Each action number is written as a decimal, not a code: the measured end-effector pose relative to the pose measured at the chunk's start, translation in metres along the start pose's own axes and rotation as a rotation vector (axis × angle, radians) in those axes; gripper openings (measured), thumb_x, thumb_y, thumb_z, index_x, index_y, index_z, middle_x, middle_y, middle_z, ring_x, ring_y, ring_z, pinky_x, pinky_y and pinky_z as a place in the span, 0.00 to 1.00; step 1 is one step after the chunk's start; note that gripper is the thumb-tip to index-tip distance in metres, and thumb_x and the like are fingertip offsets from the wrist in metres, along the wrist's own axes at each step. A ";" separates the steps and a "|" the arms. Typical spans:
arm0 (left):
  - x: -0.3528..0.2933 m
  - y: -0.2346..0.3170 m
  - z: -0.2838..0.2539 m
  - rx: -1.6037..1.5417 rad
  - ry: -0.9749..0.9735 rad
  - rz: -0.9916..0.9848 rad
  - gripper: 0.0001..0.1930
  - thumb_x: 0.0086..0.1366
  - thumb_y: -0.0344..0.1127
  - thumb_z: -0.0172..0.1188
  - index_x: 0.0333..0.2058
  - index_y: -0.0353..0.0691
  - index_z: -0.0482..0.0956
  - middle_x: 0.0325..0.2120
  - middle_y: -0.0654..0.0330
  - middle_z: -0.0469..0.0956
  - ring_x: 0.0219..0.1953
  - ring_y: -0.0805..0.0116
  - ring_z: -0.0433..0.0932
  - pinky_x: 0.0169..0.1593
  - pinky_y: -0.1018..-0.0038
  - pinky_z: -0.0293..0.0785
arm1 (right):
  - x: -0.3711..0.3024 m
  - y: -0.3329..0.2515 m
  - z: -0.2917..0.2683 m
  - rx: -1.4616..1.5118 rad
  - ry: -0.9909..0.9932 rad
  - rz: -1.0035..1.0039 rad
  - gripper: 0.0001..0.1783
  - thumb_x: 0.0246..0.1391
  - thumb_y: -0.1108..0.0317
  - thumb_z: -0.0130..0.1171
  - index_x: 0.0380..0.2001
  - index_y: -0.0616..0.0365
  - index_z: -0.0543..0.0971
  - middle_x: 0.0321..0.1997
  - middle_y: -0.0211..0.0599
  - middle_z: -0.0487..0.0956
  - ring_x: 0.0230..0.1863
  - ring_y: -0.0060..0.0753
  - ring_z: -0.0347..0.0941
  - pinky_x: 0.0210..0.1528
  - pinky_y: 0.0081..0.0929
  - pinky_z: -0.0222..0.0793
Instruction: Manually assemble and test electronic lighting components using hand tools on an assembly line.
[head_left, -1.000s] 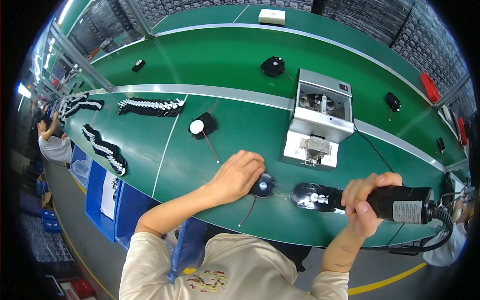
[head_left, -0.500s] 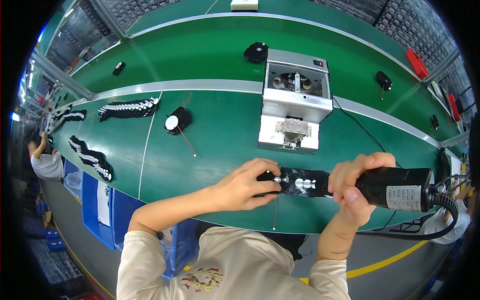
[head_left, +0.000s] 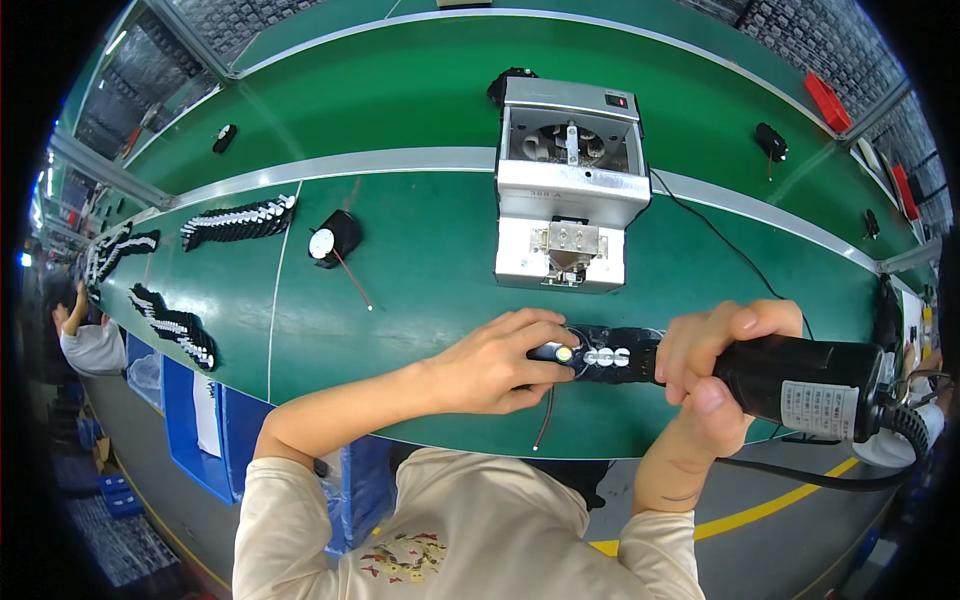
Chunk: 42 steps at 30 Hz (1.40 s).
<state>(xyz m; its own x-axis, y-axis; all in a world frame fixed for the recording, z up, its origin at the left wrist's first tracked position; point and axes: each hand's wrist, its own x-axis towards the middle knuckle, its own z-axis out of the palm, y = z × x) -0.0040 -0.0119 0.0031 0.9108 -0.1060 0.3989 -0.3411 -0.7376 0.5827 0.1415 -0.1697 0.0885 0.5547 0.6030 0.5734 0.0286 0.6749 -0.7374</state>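
Partly, the left hand [head_left: 503,362] hides a black part [head_left: 557,353] (wire [head_left: 544,420] showing).

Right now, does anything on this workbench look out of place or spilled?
No spill shows near the left hand or the black tool. One mild oddity: a black part with a white disc lies alone, red wire trailing, apart from the overlapping rows of parts to its left.
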 end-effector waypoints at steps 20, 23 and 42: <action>-0.026 -0.020 -0.005 -0.026 0.058 -0.009 0.05 0.54 0.34 0.67 0.30 0.45 0.81 0.43 0.56 0.72 0.51 0.51 0.73 0.50 0.59 0.72 | 0.077 0.052 0.047 -0.259 0.064 -0.008 0.22 0.46 0.75 0.53 0.48 0.60 0.66 0.20 0.32 0.66 0.13 0.22 0.61 0.19 0.25 0.64; -0.027 -0.022 -0.004 -0.045 0.085 0.005 0.05 0.54 0.34 0.67 0.30 0.44 0.81 0.42 0.56 0.73 0.51 0.51 0.73 0.50 0.59 0.72 | 0.082 0.057 0.050 -0.295 0.057 0.055 0.21 0.44 0.75 0.52 0.46 0.61 0.66 0.19 0.33 0.66 0.12 0.22 0.60 0.18 0.25 0.63; -0.033 -0.027 -0.002 -0.058 0.118 0.035 0.08 0.49 0.32 0.62 0.31 0.45 0.82 0.43 0.56 0.73 0.51 0.56 0.70 0.53 0.61 0.66 | 0.012 0.049 0.053 -0.148 0.053 0.197 0.22 0.46 0.78 0.59 0.42 0.56 0.60 0.18 0.32 0.67 0.16 0.24 0.64 0.23 0.28 0.68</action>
<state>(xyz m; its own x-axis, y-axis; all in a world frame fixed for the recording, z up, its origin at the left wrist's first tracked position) -0.0253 0.0124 -0.0242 0.8654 -0.0495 0.4986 -0.3887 -0.6944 0.6056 0.1060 -0.1067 0.0778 0.6046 0.6905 0.3971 0.0352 0.4748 -0.8794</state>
